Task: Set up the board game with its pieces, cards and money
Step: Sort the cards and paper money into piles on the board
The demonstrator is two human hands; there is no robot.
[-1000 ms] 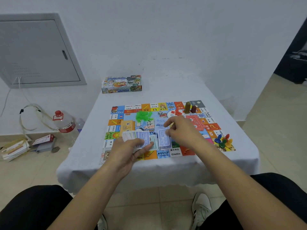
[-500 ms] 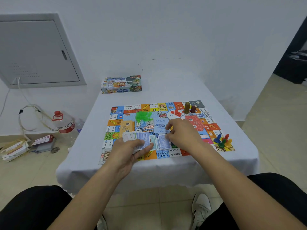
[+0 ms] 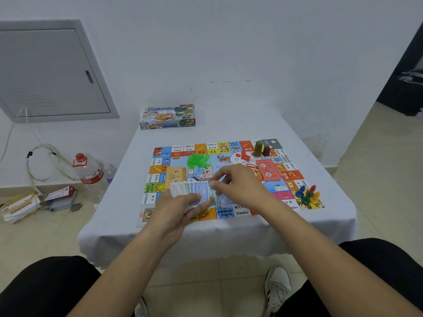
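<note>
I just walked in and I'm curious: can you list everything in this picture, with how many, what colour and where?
game board: one, multicoloured, flat on the table
table: one, white cloth, against the wall
game box: one, colourful, table's far left corner
play money: one fanned stack, blue and green notes, in the left hand
pawns: cluster, blue, red, green, yellow, board's near right corner
green pieces: pile, translucent, board's middle left
red card deck: one, board's right side
bottle: one, clear with red cap, floor at left
wall panel: one, grey, left wall
left hand: grip on the money
right hand: pinching a note
</note>
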